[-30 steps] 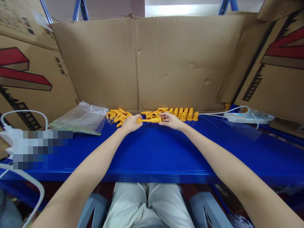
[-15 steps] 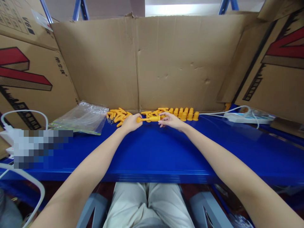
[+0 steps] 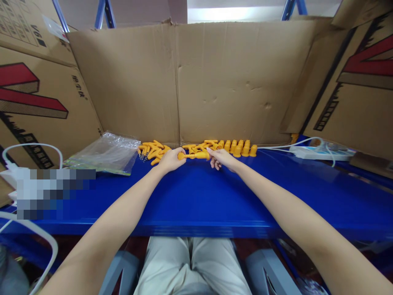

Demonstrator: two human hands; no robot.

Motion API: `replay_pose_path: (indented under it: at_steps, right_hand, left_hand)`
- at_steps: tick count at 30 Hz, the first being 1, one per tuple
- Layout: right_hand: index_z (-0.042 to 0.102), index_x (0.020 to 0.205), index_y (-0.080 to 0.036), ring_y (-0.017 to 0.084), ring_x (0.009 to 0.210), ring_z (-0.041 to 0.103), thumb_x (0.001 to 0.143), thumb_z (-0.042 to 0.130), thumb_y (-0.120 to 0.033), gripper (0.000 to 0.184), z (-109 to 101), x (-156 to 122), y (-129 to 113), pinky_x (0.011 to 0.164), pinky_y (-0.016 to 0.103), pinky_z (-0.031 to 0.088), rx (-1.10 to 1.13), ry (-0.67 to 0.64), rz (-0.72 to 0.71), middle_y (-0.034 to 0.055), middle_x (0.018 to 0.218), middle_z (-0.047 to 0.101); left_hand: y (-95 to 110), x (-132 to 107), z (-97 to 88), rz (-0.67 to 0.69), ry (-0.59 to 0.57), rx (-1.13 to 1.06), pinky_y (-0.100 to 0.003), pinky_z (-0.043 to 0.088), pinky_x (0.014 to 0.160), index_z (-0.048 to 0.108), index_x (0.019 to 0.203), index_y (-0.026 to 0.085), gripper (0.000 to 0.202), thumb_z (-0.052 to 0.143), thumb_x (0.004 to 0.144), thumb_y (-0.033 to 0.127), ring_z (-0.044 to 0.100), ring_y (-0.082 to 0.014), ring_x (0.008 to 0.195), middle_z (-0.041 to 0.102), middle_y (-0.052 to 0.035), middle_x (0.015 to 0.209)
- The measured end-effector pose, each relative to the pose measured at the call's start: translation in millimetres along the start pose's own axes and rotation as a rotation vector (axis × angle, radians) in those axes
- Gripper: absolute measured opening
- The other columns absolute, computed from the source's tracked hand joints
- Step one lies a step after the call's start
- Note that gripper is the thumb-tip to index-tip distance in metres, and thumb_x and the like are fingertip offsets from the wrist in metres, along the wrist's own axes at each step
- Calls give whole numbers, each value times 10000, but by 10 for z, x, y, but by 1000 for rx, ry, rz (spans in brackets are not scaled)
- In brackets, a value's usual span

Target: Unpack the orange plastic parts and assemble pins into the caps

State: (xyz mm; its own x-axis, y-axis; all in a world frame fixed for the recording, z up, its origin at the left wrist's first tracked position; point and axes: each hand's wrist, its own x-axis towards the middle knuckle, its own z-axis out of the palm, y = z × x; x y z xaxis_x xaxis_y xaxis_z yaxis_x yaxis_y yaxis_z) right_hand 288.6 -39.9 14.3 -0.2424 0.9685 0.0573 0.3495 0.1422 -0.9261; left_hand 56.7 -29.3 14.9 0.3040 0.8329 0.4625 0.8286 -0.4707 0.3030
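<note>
A long orange-yellow plastic piece [image 3: 200, 155], with a round knob at its left end and a thicker ribbed barrel at its right, lies level between my two hands above the table. Closed around the knob end is my left hand [image 3: 172, 160]. The thumb and index finger of my right hand [image 3: 224, 159] pinch the barrel's far end, the other fingers curled below. Beside my left hand lies a heap of yellow branched pieces [image 3: 153, 149], some with small metal chains. More yellow pieces [image 3: 192, 147] lie behind the held one, and several yellow stepped cups [image 3: 237, 150] stand right of them.
The blue tabletop [image 3: 196, 192] is backed by a tall cardboard panel [image 3: 239, 82]. A clear plastic bag [image 3: 106, 153] lies at the left. On the right sits a white power strip [image 3: 319, 153] with cables; a white cable [image 3: 39, 229] loops at the front left.
My right hand has turned slightly at the barrel's end, its lower fingers now curled further down. The left hand and the yellow piece have shifted only a little.
</note>
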Motion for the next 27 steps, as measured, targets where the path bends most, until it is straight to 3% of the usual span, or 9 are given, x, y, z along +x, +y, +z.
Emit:
replay_pose_path:
  at_steps: [3,5,7,10,14,18,22,27]
  right_hand:
    - [547,723,-161,60,315,473,915,381,-567,479,-18,-8,-7,289,159,294,1,-29,19,28,493,597]
    - [574,824,-149,71,378,540,916,425,-529,418,-41,-21,-9,327,164,365,25,-52,23,57,649,667]
    - [574,979,-149,82,475,609,881,563,-410,279,-63,-32,-5,408,175,448,56,-63,-15,74,841,698]
    - [540,1109,-157,83,539,635,802,682,-234,347,-81,-34,9,489,181,489,71,-46,-86,64,930,692]
    - [593,916,-128,76,507,608,854,622,-293,179,-79,-25,15,467,180,462,67,-48,-93,71,819,701]
    - [553,698,-131,69,444,564,911,522,-398,343,-54,-43,-21,420,169,414,71,-60,-32,63,633,667]
    - [537,688,-138,67,392,532,930,464,-445,397,-21,-63,-67,368,169,360,65,-27,13,49,560,637]
    - [564,707,-143,81,388,529,912,460,-506,430,2,-47,-64,359,188,374,39,-13,32,62,563,641]
  left_hand:
    - [-10,8,5,-6,-5,-17,-262,309,572,635,922,197,258,551,705,307,468,-142,588,554,9,631]
    - [-15,13,8,-13,-3,-21,-259,306,569,632,907,191,245,553,703,303,459,-137,584,544,12,624]
    - [-16,13,8,-18,-3,-23,-257,303,567,630,891,187,232,556,702,299,453,-134,579,536,14,615]
    - [-6,7,2,-21,-6,-28,-256,299,564,628,883,187,224,559,698,294,446,-129,572,530,17,610]
    - [20,-10,-12,-18,-2,-42,-255,300,565,629,903,190,241,555,701,297,437,-126,561,522,21,606]
    - [49,-19,-23,-10,-15,-37,-258,301,570,634,916,197,251,552,704,302,447,-133,563,523,23,596]
    - [59,-15,-24,-17,-14,-40,-255,300,569,629,922,199,251,558,704,304,454,-132,569,522,26,593]
    - [43,-5,-24,-10,-6,-56,-251,298,569,613,888,197,235,585,693,324,444,-126,574,497,35,590]
